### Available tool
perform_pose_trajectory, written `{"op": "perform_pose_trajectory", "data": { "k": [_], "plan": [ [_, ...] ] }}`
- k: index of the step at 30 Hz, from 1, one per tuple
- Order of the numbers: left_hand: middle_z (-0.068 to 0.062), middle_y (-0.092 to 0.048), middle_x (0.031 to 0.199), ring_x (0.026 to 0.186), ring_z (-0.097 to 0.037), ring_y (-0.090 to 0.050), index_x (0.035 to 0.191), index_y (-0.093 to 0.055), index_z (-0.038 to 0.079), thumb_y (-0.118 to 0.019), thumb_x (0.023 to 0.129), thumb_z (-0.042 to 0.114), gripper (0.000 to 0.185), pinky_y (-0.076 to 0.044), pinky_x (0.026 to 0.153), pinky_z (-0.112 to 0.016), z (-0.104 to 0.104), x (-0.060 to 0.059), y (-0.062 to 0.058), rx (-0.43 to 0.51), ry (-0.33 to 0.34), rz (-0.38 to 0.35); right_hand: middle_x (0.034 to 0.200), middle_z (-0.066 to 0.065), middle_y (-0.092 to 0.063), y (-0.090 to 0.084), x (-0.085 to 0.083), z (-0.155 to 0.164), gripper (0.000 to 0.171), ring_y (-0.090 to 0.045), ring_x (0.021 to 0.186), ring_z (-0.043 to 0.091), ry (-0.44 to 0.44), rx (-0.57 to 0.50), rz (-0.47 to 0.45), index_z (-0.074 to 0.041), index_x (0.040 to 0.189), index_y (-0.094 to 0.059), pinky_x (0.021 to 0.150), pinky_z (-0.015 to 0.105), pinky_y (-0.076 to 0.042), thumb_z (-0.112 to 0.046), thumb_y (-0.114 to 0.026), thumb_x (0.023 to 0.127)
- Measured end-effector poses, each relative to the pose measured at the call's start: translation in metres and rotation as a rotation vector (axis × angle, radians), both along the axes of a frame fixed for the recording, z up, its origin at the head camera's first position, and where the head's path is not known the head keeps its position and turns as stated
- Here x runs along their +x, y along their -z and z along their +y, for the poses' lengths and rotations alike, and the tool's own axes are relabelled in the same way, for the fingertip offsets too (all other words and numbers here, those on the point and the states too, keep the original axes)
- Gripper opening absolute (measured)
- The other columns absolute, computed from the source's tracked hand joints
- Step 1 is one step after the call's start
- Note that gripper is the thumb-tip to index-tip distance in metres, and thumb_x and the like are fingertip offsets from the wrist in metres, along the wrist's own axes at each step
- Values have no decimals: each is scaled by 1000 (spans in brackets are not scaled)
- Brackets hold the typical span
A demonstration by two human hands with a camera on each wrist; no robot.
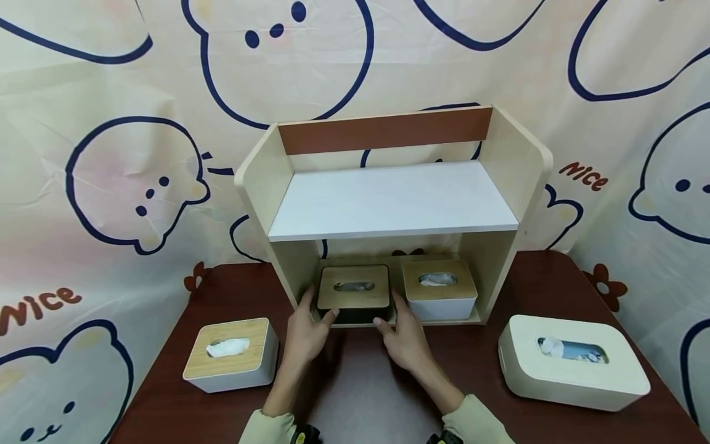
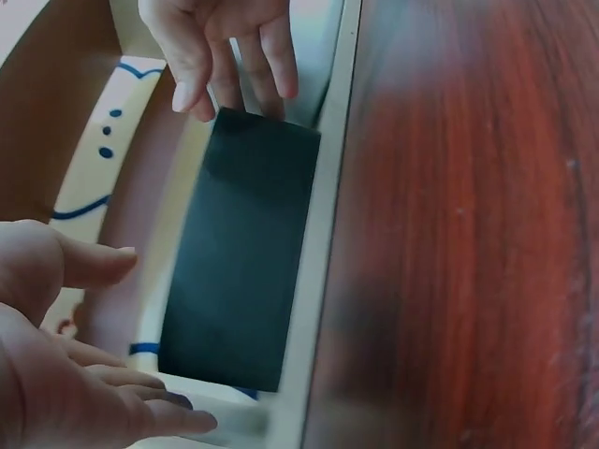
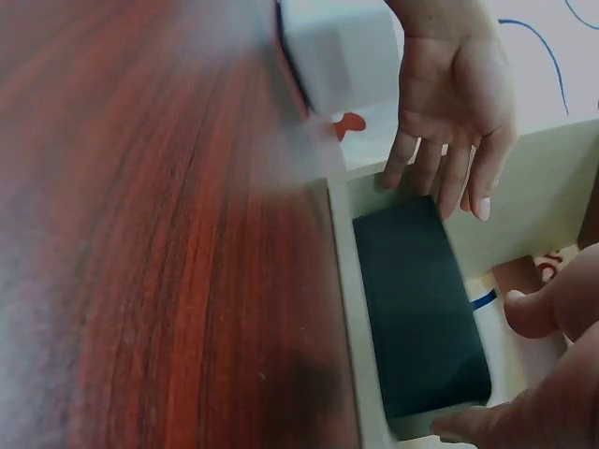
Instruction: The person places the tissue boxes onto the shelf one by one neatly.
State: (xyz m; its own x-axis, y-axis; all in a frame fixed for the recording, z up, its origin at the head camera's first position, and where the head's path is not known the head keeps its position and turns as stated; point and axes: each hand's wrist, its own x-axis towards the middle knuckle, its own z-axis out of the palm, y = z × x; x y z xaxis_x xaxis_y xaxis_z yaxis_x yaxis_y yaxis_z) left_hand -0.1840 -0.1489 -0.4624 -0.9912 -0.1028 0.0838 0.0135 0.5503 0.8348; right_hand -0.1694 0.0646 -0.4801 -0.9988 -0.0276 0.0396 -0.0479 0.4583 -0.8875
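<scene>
The left hand [image 1: 307, 331] and right hand [image 1: 407, 339], apart and fairly straight-fingered, flank a black rectangular tissue box [image 1: 354, 298] with a wood-look lid. It sits in the lower bay of a cream wooden shelf [image 1: 517, 161], just behind the front edge. The right hand's fingers reach into the narrow gap beside a white wood-lidded tissue box [image 1: 447, 308]; there's headroom up to the white upper board [image 1: 394, 200].

Shelf unit [image 1: 388, 200] on the surface [image 1: 366, 394], backdrop [image 1: 122, 185] behind it, and in the lower compartment [image 1: 488, 256] the first box [image 1: 355, 300] sits left, between the hands [image 1: 307, 330] [image 1: 407, 336], the second box [image 1: 444, 298] just right! Outside on the surface, third box [image 1: 233, 364] front left, fourth box [image 1: 566, 373] front right!
</scene>
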Motion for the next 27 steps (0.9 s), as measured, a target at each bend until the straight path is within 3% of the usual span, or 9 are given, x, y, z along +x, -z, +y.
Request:
{"op": "perform_pose_trajectory", "data": {
  "k": [1, 7, 10, 12, 14, 17, 19, 21, 27],
  "plan": [
    [-32, -43, 165, 150, -53, -45, 165, -35, -3, -74, 102, 20, 78, -43, 118, -68, 0, 2, -3, -13, 2, 10, 168, 28, -41, -2, 3, 1, 77, -53, 143, 50, -8, 1, 10, -3, 170, -27, 117, 65, -45, -20, -68, 107],
    [-30, -44, 165, 150, -51, -46, 166, -36, 0, -76, 101, 22, 80, -44, 117, -68, -1, 17, -22, -52, 23, 54, 172, 22, -36, -16, 21, 10, 77, -44, 153, 45, -50, -1, 42, -4, 170, -29, 120, 64, -44, -21, -69, 106],
    [-30, -74, 116, 98, -45, -73, 168, -34, 5, -77, 101, 24, 82, -59, 90, -55, -3, 26, -29, -58, 35, 46, 173, 20, -36, -22, 31, 13, 76, -42, 155, 45, -64, 1, 57, -5, 169, -30, 120, 64, -44, -21, -69, 106],
    [-27, -75, 114, 94, -42, -74, 169, -34, 8, -78, 100, 26, 83, -60, 86, -52, -5, 32, -33, -83, 40, 56, 173, 18, -37, -25, 36, 14, 76, -41, 156, 44, -68, 3, 66, -6, 169, -31, 121, 64, -42, -22, -70, 106],
    [-24, -73, 99, 67, -37, -60, 169, -34, 11, -79, 100, 28, 85, -55, 71, -45, -8, 38, -36, -92, 48, 55, 173, 17, -38, -28, 42, 14, 76, -40, 156, 43, -66, 9, 71, -8, 169, -32, 123, 65, -39, -24, -71, 105],
    [-23, -57, 158, 127, -46, -66, 169, -34, 10, -80, 99, 28, 86, -57, 103, -57, -14, 47, -39, -117, 63, 78, 173, 15, -38, -30, 48, 13, 79, -37, 159, 41, -70, 8, 71, -9, 169, -32, 126, 65, -36, -27, -73, 104],
    [-21, -54, 161, 133, -45, -63, 170, -33, 11, -81, 98, 28, 88, -54, 109, -59, -20, 52, -41, -118, 74, 73, 173, 14, -38, -31, 51, 11, 81, -37, 159, 39, -75, 9, 66, -10, 169, -33, 127, 64, -35, -29, -75, 103],
    [-17, -42, 171, 156, -40, -42, 170, -32, 11, -82, 98, 28, 89, -41, 122, -65, -27, 56, -43, -125, 79, 73, 173, 12, -38, -32, 52, 6, 82, -37, 159, 38, -88, 7, 63, -9, 169, -33, 127, 62, -35, -30, -76, 102],
    [-15, -39, 173, 159, -40, -37, 172, -29, 16, -83, 97, 31, 93, -38, 124, -66, -47, 66, -46, -143, 82, 44, 171, 14, -42, -29, 54, -9, 83, -42, 157, 39, -138, 8, 73, -7, 168, -36, 125, 62, -39, -33, -77, 101]
  ]
}}
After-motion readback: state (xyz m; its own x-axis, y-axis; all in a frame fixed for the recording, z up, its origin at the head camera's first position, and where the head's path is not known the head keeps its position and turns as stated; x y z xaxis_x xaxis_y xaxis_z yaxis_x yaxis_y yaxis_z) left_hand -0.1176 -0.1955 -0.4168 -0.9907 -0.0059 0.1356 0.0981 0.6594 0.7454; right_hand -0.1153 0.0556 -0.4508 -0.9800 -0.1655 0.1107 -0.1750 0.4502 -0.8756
